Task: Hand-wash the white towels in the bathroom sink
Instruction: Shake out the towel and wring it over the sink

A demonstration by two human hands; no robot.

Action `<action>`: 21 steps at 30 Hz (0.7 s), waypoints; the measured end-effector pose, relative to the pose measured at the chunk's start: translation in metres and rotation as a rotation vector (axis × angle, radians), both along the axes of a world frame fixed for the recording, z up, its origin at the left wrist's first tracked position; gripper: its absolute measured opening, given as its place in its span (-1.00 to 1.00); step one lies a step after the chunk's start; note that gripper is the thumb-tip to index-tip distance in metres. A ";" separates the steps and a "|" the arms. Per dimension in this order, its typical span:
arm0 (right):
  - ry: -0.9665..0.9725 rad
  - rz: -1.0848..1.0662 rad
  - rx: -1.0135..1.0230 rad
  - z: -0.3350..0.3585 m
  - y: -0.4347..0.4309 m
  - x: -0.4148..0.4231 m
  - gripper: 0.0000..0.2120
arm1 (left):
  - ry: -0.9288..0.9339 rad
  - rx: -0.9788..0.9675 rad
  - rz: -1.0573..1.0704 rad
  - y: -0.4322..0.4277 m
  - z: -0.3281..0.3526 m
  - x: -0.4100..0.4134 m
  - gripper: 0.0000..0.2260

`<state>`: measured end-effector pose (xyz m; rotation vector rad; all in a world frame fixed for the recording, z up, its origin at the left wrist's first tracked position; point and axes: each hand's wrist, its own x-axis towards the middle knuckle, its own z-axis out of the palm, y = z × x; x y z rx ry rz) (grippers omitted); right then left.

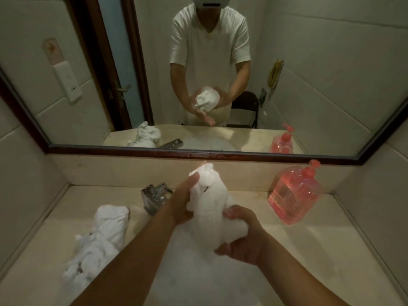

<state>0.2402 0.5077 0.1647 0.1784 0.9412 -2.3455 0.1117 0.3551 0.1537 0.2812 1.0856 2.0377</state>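
A bunched white towel (212,208) is held up in the air over the sink (187,283), just in front of the mirror's lower frame and clear of the basin. It is a soft, wet-looking wad, narrow at the top and thicker at the bottom.

The right hand (242,237) grips its lower end, with the fingers and thumb curled round the cloth. The left hand (182,204) lies against the towel's left side with the thumb stretched up along it. Its fingers are hidden behind the cloth, but the reflection shows them fairly straight under the bundle. Both forearms reach in from the lower edge and are bare.

The sink below looks pale and foamy and is set into a beige table (298,250). At its back left stands a chrome tap (154,195), partly behind the left wrist. Left of the basin a crumpled heap of white towels (99,239) lies on the table, well apart from the hands. At the back right a clear pink soap bottle (294,195) with a pump top stands near the wall.

The mirror (331,74) fills the wall above. It reflects a person in a white short-sleeved shirt holding the towel, a door with a handle, and a dark folding chair.
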 end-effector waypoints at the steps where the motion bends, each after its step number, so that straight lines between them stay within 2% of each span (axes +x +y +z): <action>1: -0.007 0.020 -0.044 0.001 -0.001 0.001 -0.19 | 0.000 0.058 -0.055 0.003 0.001 -0.001 -0.07; 4: 0.010 0.040 0.004 -0.003 0.002 0.006 -0.18 | 0.022 0.031 -0.054 0.009 0.010 0.000 -0.12; 6: -0.007 0.019 0.096 0.002 0.009 0.008 -0.12 | 0.030 -0.039 0.000 0.013 0.019 0.000 -0.33; 9: -0.006 0.039 0.122 0.019 0.023 0.002 -0.05 | 0.055 -0.083 0.035 0.015 0.035 -0.001 -0.79; 10: 0.040 0.079 0.153 0.024 0.028 -0.001 -0.04 | 0.054 -0.090 0.026 0.016 0.041 0.000 -0.83; 12: 0.123 0.156 0.273 0.036 0.031 -0.006 0.00 | 0.052 -0.144 0.005 0.016 0.050 -0.001 -0.74; 14: 0.107 0.174 0.433 0.045 0.027 -0.007 -0.03 | 0.119 -0.268 0.037 0.018 0.057 -0.001 -0.73; 17: 0.040 0.154 0.629 0.046 0.014 -0.008 -0.28 | 0.253 -0.538 0.157 0.022 0.047 0.002 -0.77; 19: 0.021 0.107 0.706 0.034 0.006 -0.006 -0.37 | 0.276 -0.609 0.227 0.024 0.033 0.006 -0.70; 21: 0.039 0.042 0.771 0.018 -0.001 -0.004 -0.45 | 0.326 -0.639 0.295 0.027 0.023 0.013 -0.76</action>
